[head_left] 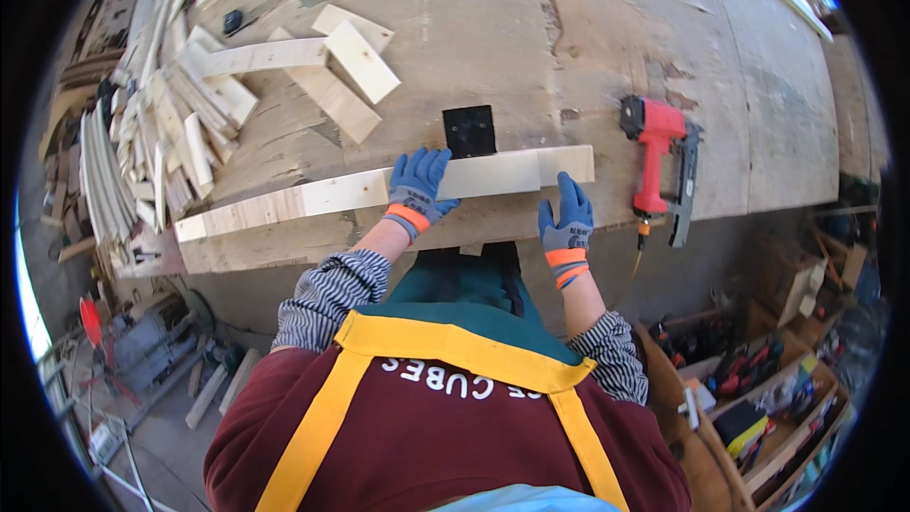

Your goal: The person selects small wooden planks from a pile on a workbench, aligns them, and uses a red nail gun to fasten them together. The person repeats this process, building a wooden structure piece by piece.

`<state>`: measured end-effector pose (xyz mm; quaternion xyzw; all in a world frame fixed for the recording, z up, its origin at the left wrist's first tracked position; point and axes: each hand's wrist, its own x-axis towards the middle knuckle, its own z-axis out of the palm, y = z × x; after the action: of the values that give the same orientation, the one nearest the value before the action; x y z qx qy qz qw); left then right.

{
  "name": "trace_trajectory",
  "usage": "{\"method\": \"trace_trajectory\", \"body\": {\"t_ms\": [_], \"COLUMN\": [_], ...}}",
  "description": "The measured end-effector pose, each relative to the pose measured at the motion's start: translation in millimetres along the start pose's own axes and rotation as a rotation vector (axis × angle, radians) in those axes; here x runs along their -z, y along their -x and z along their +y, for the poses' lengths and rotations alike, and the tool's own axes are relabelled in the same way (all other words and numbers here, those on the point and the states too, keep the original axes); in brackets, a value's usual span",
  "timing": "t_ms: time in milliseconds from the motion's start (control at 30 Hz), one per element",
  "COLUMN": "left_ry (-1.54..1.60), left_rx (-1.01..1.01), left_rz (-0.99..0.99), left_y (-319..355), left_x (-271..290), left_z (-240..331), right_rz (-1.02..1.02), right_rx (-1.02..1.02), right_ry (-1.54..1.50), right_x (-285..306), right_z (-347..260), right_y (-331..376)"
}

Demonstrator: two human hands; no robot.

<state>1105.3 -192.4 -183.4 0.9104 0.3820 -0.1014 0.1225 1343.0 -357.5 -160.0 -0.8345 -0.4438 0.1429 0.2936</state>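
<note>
A long pale wooden board [346,192] lies along the near edge of the workbench, made up of several lengths or shades of wood. My left hand [419,192], in a blue-grey work glove with an orange cuff, grips it near the middle, fingers over the top and thumb at the near side. Close to the board's right end, my right hand [567,223] is open in a matching glove, fingers stretched forward to the near edge; nothing shows in it. Just beyond the board sits a black plate with small holes [469,130].
Right of the board lies a red nail gun [656,147] with its hose. Short wood pieces [363,62] and a heap of strips [185,137] cover the left of the plywood workbench [474,19]. A wooden toolbox [768,427] stands low at right, metal frames at lower left.
</note>
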Motion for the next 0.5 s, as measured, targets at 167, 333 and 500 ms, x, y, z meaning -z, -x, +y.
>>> {"method": "trace_trajectory", "body": {"t_ms": [167,333,500], "left_ry": [0.079,0.074,0.083], "left_rx": [0.013,0.052,0.095], "left_rz": [0.076,0.057,0.097], "left_y": [2,4,11], "left_x": [-1,15,7], "left_z": [6,14,11], "right_rz": [-0.176,-0.527,-0.486], "right_rx": [0.288,0.314,0.171], "right_ry": [0.0,0.298,0.146], "right_x": [-24,-58,-71], "right_z": [-44,-88,-77], "right_y": [-73,-130,-151]}}
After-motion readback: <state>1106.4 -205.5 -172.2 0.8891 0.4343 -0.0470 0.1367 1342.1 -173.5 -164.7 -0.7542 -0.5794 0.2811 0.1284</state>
